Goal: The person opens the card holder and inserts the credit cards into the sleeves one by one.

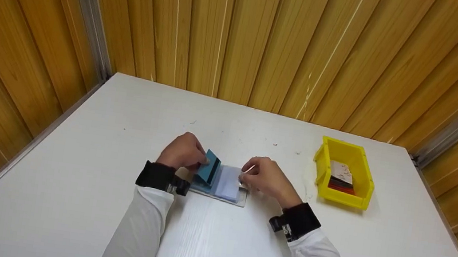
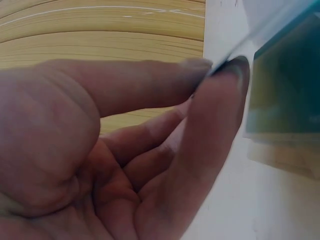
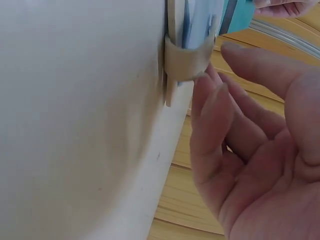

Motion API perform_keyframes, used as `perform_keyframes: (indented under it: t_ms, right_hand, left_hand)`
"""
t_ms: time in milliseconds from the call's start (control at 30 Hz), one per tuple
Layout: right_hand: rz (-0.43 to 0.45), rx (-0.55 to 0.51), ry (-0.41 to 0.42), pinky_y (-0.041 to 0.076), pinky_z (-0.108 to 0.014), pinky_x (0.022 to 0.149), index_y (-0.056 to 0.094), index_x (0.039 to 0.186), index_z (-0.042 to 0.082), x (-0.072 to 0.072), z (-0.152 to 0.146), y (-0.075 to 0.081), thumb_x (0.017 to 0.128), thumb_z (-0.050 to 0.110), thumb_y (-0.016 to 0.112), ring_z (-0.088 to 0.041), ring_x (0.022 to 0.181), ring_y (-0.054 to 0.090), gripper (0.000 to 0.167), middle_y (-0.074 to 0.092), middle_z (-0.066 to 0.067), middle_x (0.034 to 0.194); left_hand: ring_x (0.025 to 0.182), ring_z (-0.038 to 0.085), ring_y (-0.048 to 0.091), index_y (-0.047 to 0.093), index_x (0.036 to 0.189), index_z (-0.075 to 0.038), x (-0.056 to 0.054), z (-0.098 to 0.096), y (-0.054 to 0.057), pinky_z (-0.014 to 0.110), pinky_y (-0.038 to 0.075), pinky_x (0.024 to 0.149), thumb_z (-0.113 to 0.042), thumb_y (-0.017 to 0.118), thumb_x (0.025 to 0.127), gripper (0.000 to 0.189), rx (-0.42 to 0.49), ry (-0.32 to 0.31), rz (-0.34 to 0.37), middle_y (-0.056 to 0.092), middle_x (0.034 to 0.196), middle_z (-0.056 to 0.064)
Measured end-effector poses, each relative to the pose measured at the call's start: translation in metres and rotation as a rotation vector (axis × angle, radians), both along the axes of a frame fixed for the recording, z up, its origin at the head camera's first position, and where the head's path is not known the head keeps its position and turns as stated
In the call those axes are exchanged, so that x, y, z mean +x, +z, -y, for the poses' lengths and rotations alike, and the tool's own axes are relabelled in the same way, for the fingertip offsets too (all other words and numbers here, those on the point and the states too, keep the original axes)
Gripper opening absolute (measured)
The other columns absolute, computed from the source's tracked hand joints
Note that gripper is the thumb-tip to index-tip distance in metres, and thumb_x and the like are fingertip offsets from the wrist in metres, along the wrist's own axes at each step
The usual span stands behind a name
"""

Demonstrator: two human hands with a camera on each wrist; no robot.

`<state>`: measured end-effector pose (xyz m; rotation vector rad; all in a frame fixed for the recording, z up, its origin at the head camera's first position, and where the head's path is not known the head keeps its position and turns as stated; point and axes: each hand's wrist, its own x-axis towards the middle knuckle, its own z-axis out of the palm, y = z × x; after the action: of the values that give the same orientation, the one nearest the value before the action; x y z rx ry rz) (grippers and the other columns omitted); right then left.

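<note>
A card holder (image 1: 228, 182) with clear sleeves lies spread on the white table. My left hand (image 1: 185, 151) pinches a raised sleeve page with a teal card (image 1: 209, 168) with a black stripe in it. Thumb and forefinger meet on the page's edge in the left wrist view. At the holder's right side is my right hand (image 1: 267, 176). Its fingertips touch the beige closure strap (image 3: 187, 62) that bends round the holder's edge, while the thumb stands apart from those fingertips. Whitish sleeves (image 1: 228, 181) lie flat between the hands.
To the right stands a yellow bin (image 1: 342, 198) with several cards (image 1: 341, 172) stacked inside. Wood-patterned panels (image 1: 242, 36) rise behind the table (image 1: 67, 195). Small dark specks dot the tabletop.
</note>
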<state>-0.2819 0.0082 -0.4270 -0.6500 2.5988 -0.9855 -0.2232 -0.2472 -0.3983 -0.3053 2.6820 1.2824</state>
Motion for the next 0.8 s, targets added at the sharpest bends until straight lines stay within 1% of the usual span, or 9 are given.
perform_keyframes:
  t_ms: [67, 133, 267, 367, 467, 600, 700, 800]
  right_hand:
    - [0.002, -0.024, -0.024, 0.052, -0.024, 0.068, 0.077, 0.112, 0.005, 0.0, 0.002, -0.002, 0.096, 0.018, 0.081, -0.015, 0.083, 0.072, 0.021, 0.083, -0.012, 0.1]
    - [0.011, -0.052, -0.069, 0.052, -0.024, 0.067, 0.078, 0.111, 0.005, 0.001, 0.005, -0.003, 0.094, 0.018, 0.083, -0.014, 0.081, 0.071, 0.022, 0.083, -0.011, 0.098]
    - [0.019, -0.099, -0.154, 0.055, -0.023, 0.067, 0.079, 0.115, 0.002, 0.004, 0.011, -0.003, 0.092, 0.015, 0.084, -0.012, 0.077, 0.074, 0.028, 0.083, -0.01, 0.095]
    - [0.025, -0.128, -0.191, 0.058, -0.023, 0.067, 0.078, 0.119, 0.0, 0.006, 0.014, -0.002, 0.09, 0.011, 0.085, -0.013, 0.075, 0.076, 0.032, 0.084, -0.011, 0.095]
    - [0.037, -0.148, -0.208, 0.059, -0.023, 0.067, 0.078, 0.12, -0.001, 0.007, 0.016, 0.0, 0.089, 0.009, 0.086, -0.013, 0.074, 0.075, 0.033, 0.083, -0.012, 0.095]
    - [0.031, -0.143, -0.22, 0.059, -0.024, 0.067, 0.079, 0.12, 0.0, 0.009, 0.018, 0.001, 0.089, 0.009, 0.087, -0.014, 0.075, 0.074, 0.033, 0.081, -0.012, 0.095]
    - [0.002, -0.144, -0.213, 0.059, -0.023, 0.067, 0.08, 0.119, 0.001, 0.011, 0.018, 0.001, 0.089, 0.009, 0.088, -0.014, 0.074, 0.072, 0.032, 0.08, -0.01, 0.093]
    - [-0.028, -0.156, -0.189, 0.058, -0.023, 0.066, 0.081, 0.116, 0.003, 0.013, 0.019, -0.001, 0.089, 0.01, 0.087, -0.013, 0.073, 0.071, 0.029, 0.08, -0.009, 0.091]
  left_hand:
    - [0.069, 0.017, 0.064, 0.086, 0.09, -0.003, 0.0, 0.0, -0.001, 0.027, 0.051, 0.065, -0.011, 0.077, 0.095, 0.013, -0.001, -0.002, 0.001, 0.069, 0.071, 0.004]
    - [0.068, 0.017, 0.064, 0.086, 0.09, -0.003, 0.0, 0.0, -0.001, 0.027, 0.05, 0.065, -0.011, 0.077, 0.095, 0.013, -0.005, -0.003, 0.006, 0.068, 0.07, 0.004]
    - [0.073, 0.019, 0.066, 0.085, 0.1, -0.002, -0.001, -0.001, 0.0, 0.028, 0.052, 0.067, -0.014, 0.078, 0.096, 0.014, -0.007, 0.009, 0.032, 0.072, 0.079, 0.007]
    - [0.076, 0.02, 0.068, 0.085, 0.103, -0.003, -0.001, -0.001, 0.002, 0.029, 0.054, 0.07, -0.015, 0.078, 0.096, 0.016, -0.004, 0.018, 0.044, 0.074, 0.084, 0.009]
    - [0.075, 0.02, 0.067, 0.086, 0.101, -0.003, -0.001, -0.002, 0.002, 0.03, 0.053, 0.07, -0.014, 0.077, 0.096, 0.014, 0.0, 0.02, 0.038, 0.073, 0.082, 0.008]
    - [0.072, 0.02, 0.066, 0.086, 0.096, -0.004, -0.001, -0.001, 0.002, 0.029, 0.052, 0.067, -0.013, 0.077, 0.095, 0.013, 0.006, 0.016, 0.027, 0.071, 0.078, 0.007]
    - [0.069, 0.019, 0.064, 0.086, 0.092, -0.004, -0.001, -0.001, 0.001, 0.028, 0.051, 0.065, -0.012, 0.077, 0.095, 0.012, 0.01, 0.009, 0.021, 0.069, 0.074, 0.005]
    - [0.066, 0.017, 0.064, 0.085, 0.088, -0.002, 0.0, 0.0, -0.001, 0.027, 0.051, 0.064, -0.01, 0.077, 0.093, 0.013, 0.003, -0.007, -0.004, 0.067, 0.069, 0.003]
